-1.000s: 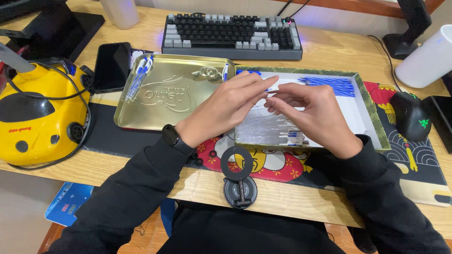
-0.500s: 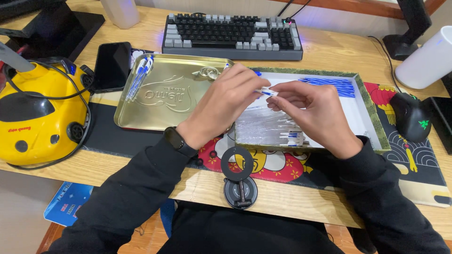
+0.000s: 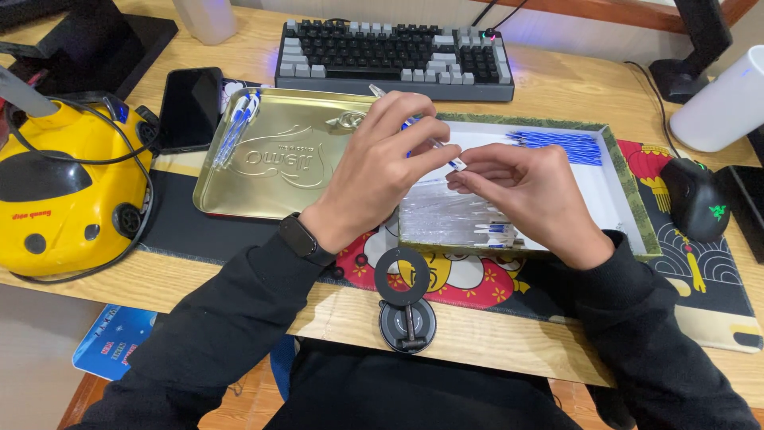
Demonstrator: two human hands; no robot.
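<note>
Here, nearest me, a black ring stand (image 3: 407,300) sits at the desk edge. Above it my left hand (image 3: 380,163) pinches a thin white and blue pen refill (image 3: 434,143), fingers closed round it, while my right hand (image 3: 529,195) nips its near tip between thumb and forefinger. Below lies the white box (image 3: 617,199), with clear sleeves in its near end and blue refills (image 3: 561,145) at its far end. Left, only a few finished pieces (image 3: 236,127) lie in the gold tin (image 3: 278,163), so I judge most work remains. Compared with a second ago, my hands have closed together. Beyond stands the keyboard (image 3: 394,56).
</note>
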